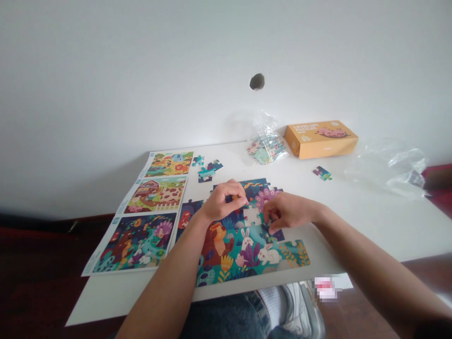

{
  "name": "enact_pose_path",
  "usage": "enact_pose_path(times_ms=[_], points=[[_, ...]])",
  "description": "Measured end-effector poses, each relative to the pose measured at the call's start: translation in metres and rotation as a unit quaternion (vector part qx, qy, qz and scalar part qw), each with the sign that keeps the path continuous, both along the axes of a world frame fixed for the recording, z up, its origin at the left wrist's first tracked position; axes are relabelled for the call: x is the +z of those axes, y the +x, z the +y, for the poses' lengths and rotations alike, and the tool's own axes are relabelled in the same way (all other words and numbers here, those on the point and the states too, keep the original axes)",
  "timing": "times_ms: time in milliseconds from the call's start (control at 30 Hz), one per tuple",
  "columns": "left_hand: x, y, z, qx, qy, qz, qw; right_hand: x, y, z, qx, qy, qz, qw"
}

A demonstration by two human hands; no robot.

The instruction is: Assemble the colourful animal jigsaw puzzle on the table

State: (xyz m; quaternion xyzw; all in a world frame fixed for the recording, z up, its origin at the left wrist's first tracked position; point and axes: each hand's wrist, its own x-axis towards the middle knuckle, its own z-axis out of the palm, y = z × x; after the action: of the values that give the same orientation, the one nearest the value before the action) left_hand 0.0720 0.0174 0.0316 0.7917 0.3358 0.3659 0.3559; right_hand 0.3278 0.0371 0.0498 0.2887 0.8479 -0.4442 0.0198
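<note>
A partly assembled jigsaw puzzle (pixel 249 256) with a bear and white rabbits lies on the white table, a white gap showing in its middle. My left hand (pixel 226 200) hovers over its upper part, thumb and finger closed together beside the gap; whether anything is between them is hidden. To the right of the gap, my right hand (pixel 287 212) has its fingers curled down on a dark and teal puzzle piece (pixel 264 232), partly covered by the fingertips. Several loose puzzle pieces (pixel 207 173) lie beyond my left hand.
A picture sheet (pixel 148 213) with three scenes lies at left. Toward the wall are a clear bag of pieces (pixel 266 148) and an orange puzzle box (pixel 325 139). An empty-looking plastic bag (pixel 391 165) and a loose piece (pixel 322 173) lie at right.
</note>
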Motion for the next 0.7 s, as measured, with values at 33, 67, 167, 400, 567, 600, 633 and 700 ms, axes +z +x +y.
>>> enact_pose_path(times_ms=[33, 67, 167, 400, 567, 600, 633, 700], points=[[-0.0010, -0.0006, 0.0004, 0.000, 0.000, 0.002, 1.000, 0.0002, -0.0015, -0.0007, 0.001, 0.003, -0.005, 1.000], [-0.0020, -0.0012, 0.0007, -0.001, 0.000, 0.001, 1.000, 0.0006, -0.0025, -0.0010, 0.000, 0.005, -0.011, 1.000], [-0.0038, -0.0020, 0.0015, -0.007, 0.001, -0.009, 1.000, 0.0014, -0.0032, -0.0006, 0.000, 0.010, -0.030, 0.999], [-0.0025, -0.0010, 0.0010, -0.012, -0.001, -0.021, 1.000, -0.0002, -0.0020, 0.0017, 0.001, 0.037, -0.051, 0.998], [-0.0015, -0.0014, 0.0003, -0.009, -0.002, -0.017, 1.000, 0.0004, -0.0022, 0.0016, -0.006, 0.033, -0.037, 0.999], [-0.0013, -0.0014, 0.0002, -0.010, -0.002, -0.016, 1.000, 0.0003, -0.0023, 0.0016, -0.006, 0.032, -0.035, 0.999], [-0.0011, -0.0014, 0.0001, -0.010, -0.003, -0.016, 1.000, 0.0002, -0.0023, 0.0018, -0.007, 0.032, -0.032, 0.999], [-0.0008, -0.0012, 0.0001, -0.012, -0.004, -0.017, 1.000, -0.0005, -0.0020, 0.0023, -0.007, 0.035, -0.025, 0.999]])
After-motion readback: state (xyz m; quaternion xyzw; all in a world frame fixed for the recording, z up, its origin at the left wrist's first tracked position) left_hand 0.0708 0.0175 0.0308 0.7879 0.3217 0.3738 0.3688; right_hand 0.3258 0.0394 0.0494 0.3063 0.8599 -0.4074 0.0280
